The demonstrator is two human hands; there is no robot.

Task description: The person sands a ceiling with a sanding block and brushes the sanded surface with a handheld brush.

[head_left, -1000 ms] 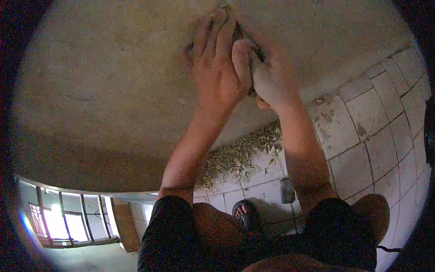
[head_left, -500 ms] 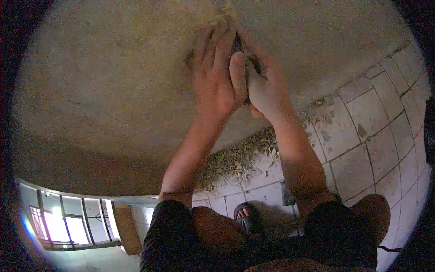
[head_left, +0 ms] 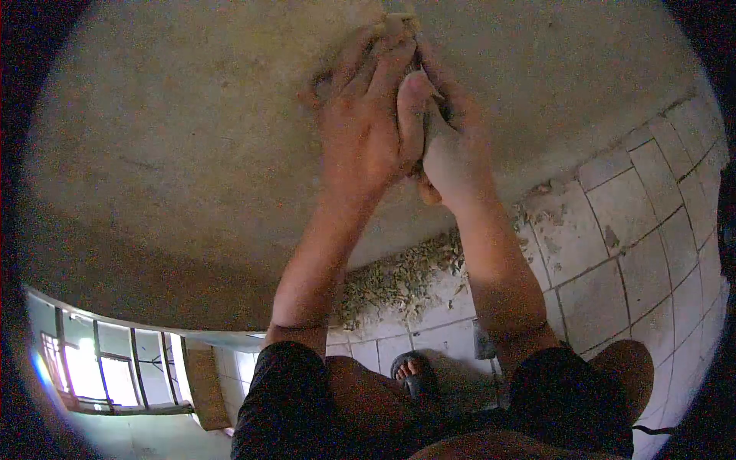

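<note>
Both of my hands are pressed together against a broad, mottled tan wall surface [head_left: 192,146], at the top middle of the head view. My right hand [head_left: 452,146], pale with dust, is wrapped round what looks like a scraper [head_left: 400,16]. Only a light, flat edge of it shows beyond my fingertips; its handle is mostly covered. My left hand [head_left: 364,126] lies over the tool from the left, fingers pointing up along it and pressed close, touching the right hand. The right thumb lies between the two hands.
Pale flakes and crumbs [head_left: 399,284] lie along the foot of the wall on white floor tiles [head_left: 590,284]. My sandalled foot [head_left: 414,372] stands below. A barred window [head_left: 107,368] and a brown board [head_left: 205,383] show at lower left.
Both hands have shifted slightly to the right along the wall with the scraper. More of its light edge now shows past the fingertips. The grip looks the same.
</note>
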